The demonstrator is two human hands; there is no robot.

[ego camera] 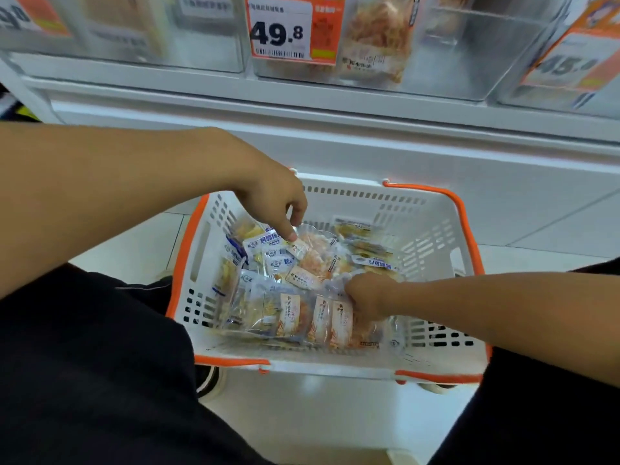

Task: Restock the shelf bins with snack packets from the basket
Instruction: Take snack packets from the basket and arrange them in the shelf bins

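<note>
Reaching into basket (436, 209) with both hands. Left hand (268, 196) curled, fingertips down, pinching top edge of one clear packet (312, 253) with orange contents, mid-pile. Right hand (369, 297) buried knuckles-up among packets near front wall, fingers curled under; grip on anything cannot tell, fingertips hidden by wrappers.

Packets: heaped, overlapping, glossy clear film, crinkled; exact count not readable. Two label kinds visible: blue-and-white (265, 245) toward left, cream-and-orange (340, 322) toward front. Print too blurred to read.

Basket: one, white plastic, slotted walls, orange rim, two orange handles (459, 203) folded down. Sits on pale tiled floor (315, 414) just below shelf front (302, 105), between knees in black trousers (84, 364). Near corners partly covered by legs.

Shelf above: three clear plastic bins, all cut off by top of frame. Middle bin (453, 62) holds one upright packet (379, 38) of golden snacks, partly behind price tag (281, 28) reading 49.8. Left bin smeared by motion blur, contents unclear. Right bin tag (567, 62) blurred, roughly 45, cropped at edge.
</note>
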